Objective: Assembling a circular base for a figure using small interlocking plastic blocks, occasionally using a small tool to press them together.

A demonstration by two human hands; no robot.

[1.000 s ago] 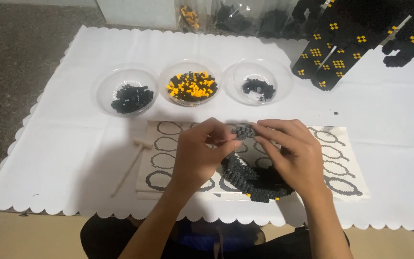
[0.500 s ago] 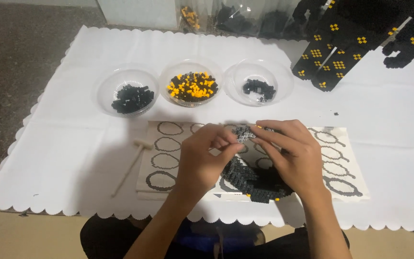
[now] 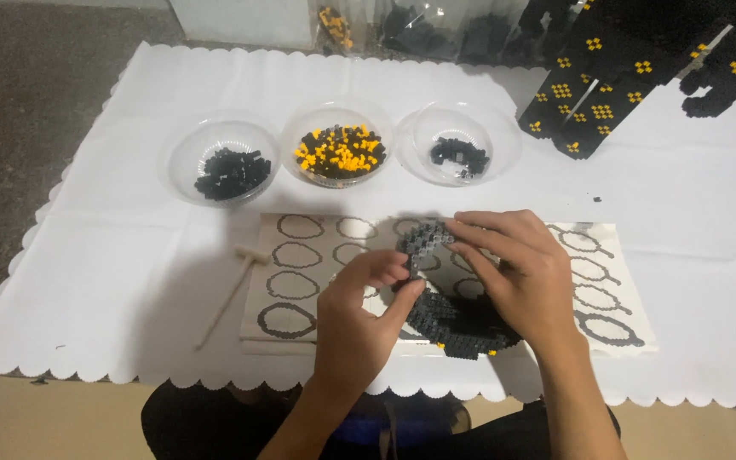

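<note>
Black small-brick assembly (image 3: 453, 319): curved, dark, with a few yellow specks at its lower edge; it rests on the printed ring-pattern sheet (image 3: 300, 281) on the white-covered desk (image 3: 692, 255). Left hand (image 3: 364, 311): fingers curled, thumb and fingertips pinched against the assembly's upper arm. Right hand (image 3: 521, 273): fingers bent and closed over the same upper section from the right. Both hands touch the assembly near its top.
</note>
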